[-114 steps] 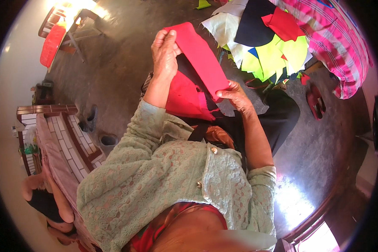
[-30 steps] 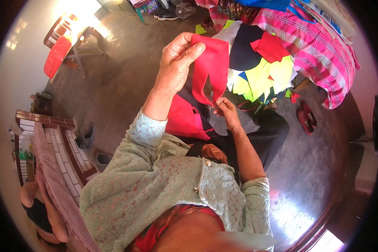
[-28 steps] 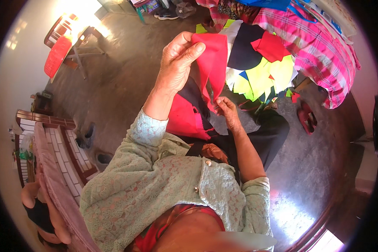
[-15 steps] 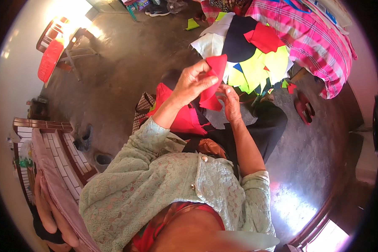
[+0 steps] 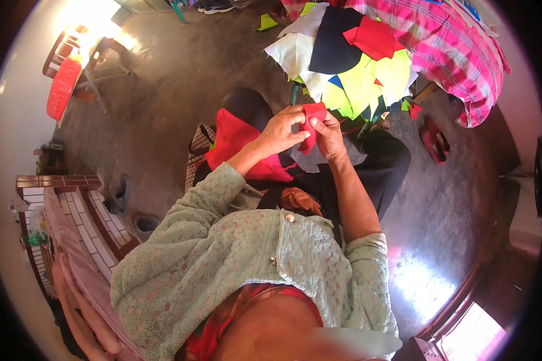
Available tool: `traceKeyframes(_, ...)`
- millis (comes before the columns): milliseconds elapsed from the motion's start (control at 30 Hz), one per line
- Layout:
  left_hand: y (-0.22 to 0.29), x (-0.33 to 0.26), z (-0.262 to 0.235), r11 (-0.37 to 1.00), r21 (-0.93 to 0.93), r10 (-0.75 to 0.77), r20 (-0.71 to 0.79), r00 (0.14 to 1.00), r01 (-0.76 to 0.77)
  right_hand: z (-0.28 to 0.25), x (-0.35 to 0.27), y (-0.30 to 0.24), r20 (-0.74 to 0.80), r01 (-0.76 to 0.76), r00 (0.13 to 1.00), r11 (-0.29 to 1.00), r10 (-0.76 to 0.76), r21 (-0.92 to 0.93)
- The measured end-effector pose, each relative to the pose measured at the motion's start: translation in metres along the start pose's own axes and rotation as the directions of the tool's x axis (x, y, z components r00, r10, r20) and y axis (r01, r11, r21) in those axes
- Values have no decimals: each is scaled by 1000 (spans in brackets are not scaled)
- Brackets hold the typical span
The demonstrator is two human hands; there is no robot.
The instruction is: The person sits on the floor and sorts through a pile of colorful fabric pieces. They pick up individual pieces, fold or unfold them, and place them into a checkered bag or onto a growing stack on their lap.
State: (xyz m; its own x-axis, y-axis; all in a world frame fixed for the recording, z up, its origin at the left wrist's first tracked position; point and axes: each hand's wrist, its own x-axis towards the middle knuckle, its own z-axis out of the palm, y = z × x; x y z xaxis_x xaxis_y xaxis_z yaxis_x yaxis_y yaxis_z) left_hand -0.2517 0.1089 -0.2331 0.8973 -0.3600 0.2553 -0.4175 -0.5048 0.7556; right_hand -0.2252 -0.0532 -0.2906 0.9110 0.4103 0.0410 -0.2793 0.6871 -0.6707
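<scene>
Between my two hands is a small red piece of cloth [image 5: 310,123], folded or curled over. My left hand [image 5: 281,130] pinches it from the left, and my right hand [image 5: 329,135] grips its right side with the thumb on top. More red cloth [image 5: 232,135] lies across my left thigh, by a checked bag or cloth [image 5: 200,144]. Just beyond my hands rises a pile of cut fabric pieces, with a black piece [image 5: 336,42], a red piece [image 5: 373,39], yellow-green pieces [image 5: 364,84] and a white piece [image 5: 292,54].
A pink plaid cloth [image 5: 451,66] drapes over something at the far right. Red shoes [image 5: 435,141] lie on the floor at right. At far left a red object [image 5: 63,87] leans by a wooden stool [image 5: 105,60]. Another person's legs [image 5: 81,313] rest at lower left.
The red cloth has gone from hanging long in my left hand to a shorter folded shape. My right hand has come up and now grips it too.
</scene>
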Motion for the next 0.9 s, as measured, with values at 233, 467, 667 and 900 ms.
traceKeyframes(233,-11,-6,6,995,-64,-88,-111,990,81,2,0,2,-51,37,998,977,-48,-210)
traceKeyframes(467,0,4,0,998,-48,-53,-316,947,40,2,-5,7,-33,-20,999,951,11,-308)
traceKeyframes(667,-9,5,-3,988,-110,-126,-146,981,111,14,-10,-3,-48,-103,995,914,92,-392)
traceKeyframes(900,-4,8,-3,979,-102,-191,-182,965,174,1,-5,7,-21,-83,997,920,81,-384)
